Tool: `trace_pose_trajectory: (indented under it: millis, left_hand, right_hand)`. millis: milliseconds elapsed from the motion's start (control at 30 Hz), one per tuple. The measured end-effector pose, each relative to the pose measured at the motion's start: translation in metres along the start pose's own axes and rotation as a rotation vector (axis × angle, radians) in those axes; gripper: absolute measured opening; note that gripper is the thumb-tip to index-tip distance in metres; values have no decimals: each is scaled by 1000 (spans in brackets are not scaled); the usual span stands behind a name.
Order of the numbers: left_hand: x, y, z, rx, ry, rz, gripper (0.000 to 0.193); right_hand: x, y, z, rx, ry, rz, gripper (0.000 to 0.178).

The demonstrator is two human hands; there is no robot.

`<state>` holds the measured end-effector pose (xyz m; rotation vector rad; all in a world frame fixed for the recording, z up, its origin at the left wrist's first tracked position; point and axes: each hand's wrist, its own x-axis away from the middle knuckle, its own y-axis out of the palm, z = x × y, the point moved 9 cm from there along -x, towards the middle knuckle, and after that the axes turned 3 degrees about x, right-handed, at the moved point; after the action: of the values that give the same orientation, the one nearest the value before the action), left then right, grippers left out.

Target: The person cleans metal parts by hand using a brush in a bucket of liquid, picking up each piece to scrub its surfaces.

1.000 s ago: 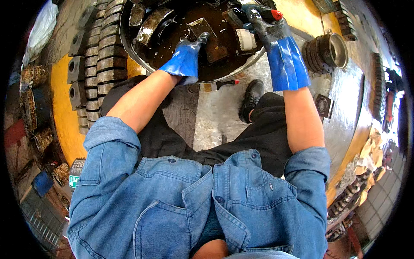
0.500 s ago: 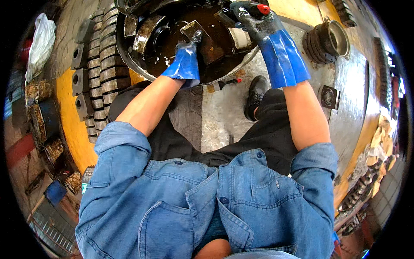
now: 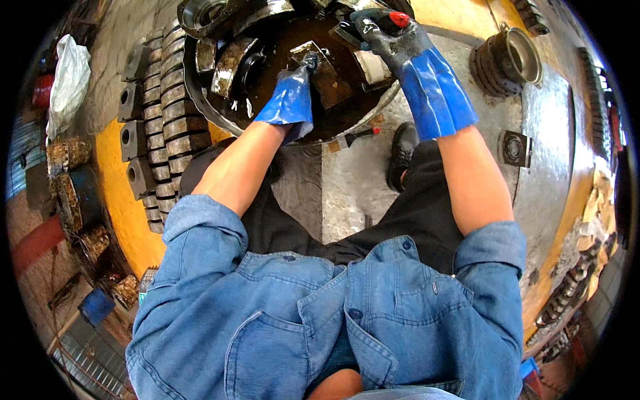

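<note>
Greasy grey floor (image 3: 347,200) lay around a round basin (image 3: 194,87) of dark liquid (image 3: 270,81).

I saw the view shift, baring more of a ring-shaped part (image 3: 207,15) at the basin's far left; the hands barely moved against the block, so I judged the work unadvanced. The left hand (image 3: 299,79) was on that metal block (image 3: 333,83) inside the basin, its closure too hidden to tell; the right hand (image 3: 400,43) curled around a red-ended tool (image 3: 399,19), apart from the block.
</note>
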<state>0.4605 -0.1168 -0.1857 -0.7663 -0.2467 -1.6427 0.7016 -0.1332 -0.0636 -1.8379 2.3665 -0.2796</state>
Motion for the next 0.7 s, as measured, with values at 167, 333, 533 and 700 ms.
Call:
trace_pose_trajectory:
  millis: [167, 333, 533, 700]
  left_hand:
    - [-41, 3, -13, -28, 7, -264, 60]
    - [-61, -41, -18, -148, 98, -192, 53]
    - [-12, -51, 55, -878, 465, 38, 61]
    - [6, -54, 67, -1193, 792, 228, 45]
  right_hand:
    - [-22, 7, 60, -848, 223, -42, 13]
    - [-7, -2, 17, -226, 34, 23, 17]
    - [-4, 6, 0, 97, 140, 14, 21]
    - [-12, 24, 33, 81, 65, -48, 21]
